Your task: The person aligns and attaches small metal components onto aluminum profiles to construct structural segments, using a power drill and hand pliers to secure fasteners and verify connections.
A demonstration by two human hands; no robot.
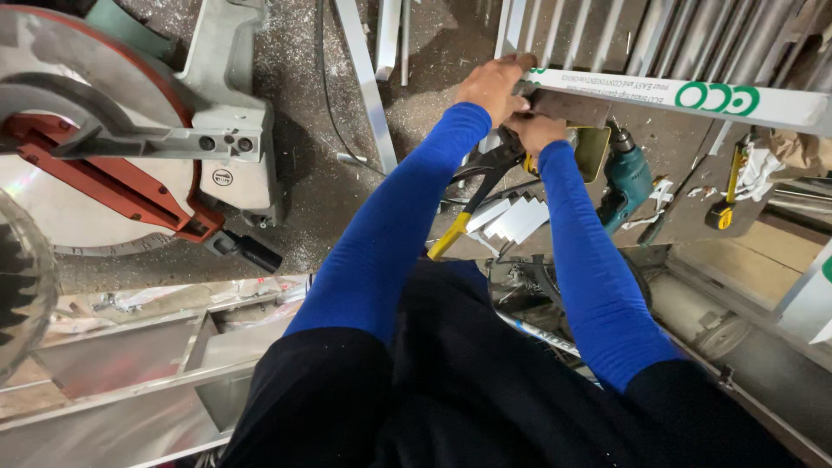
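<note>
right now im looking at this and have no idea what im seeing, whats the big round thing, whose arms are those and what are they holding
There is one picture, taken by a camera on a person's head, looking down at their own arms in blue sleeves.

The big round thing at the left is a mitre saw: a grey and red machine with a circular blade, standing on a surface dusted with metal shavings.

The left hand and the right hand meet at the end of a long white metal profile that lies across the bench. Both grip around that end; exactly what the fingers pinch there is hidden.

Below the hands lie pliers with yellow handles and a stack of short cut metal pieces. To the right lie a teal power drill and a small yellow tool. More metal bars lie at the top.
</note>
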